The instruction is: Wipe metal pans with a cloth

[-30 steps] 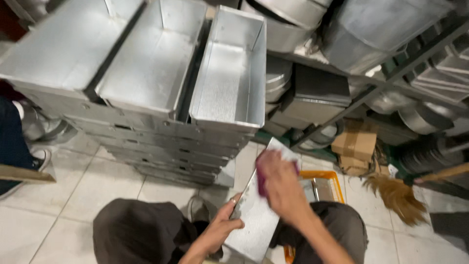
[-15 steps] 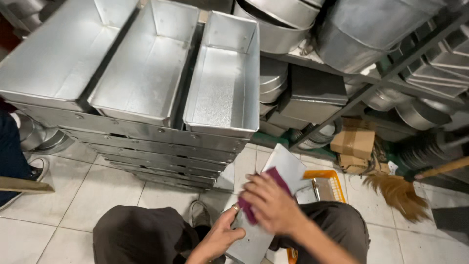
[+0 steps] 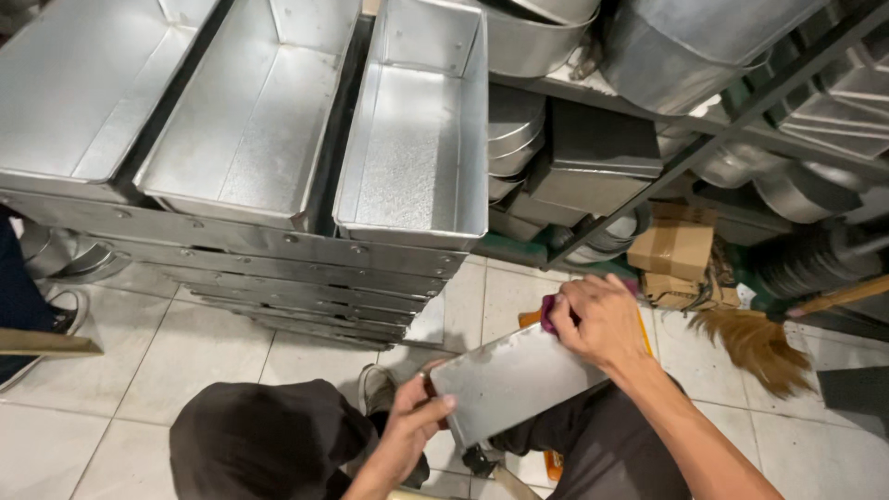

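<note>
1. A storage area with a pale tiled floor (image 3: 185, 356) is seen from above; dark metal shelving (image 3: 704, 148) loaded with round metal pans runs along the far right.
2. Stacks of long rectangular metal trays (image 3: 417, 157) are piled at the far left and centre, three of them lying open side by side on top.
3. A flat metal sheet (image 3: 514, 380) is held over the person's lap, near the centre, tilted with its right end raised.
4. The left hand (image 3: 412, 421) is closed on the sheet's near-left corner, the thumb laid on top and the fingers curled beneath.
5. The right hand (image 3: 602, 319) is pressed on the sheet's far-right end, its fingers bent around a small purple cloth (image 3: 548, 315) that is mostly hidden under them.
6. A cardboard box (image 3: 676, 250) is set under the shelving at the right, and a straw broom (image 3: 755, 338) lies on the floor just beside it.
7. Someone else's shoe (image 3: 65, 319) is seen at the left edge.
</note>
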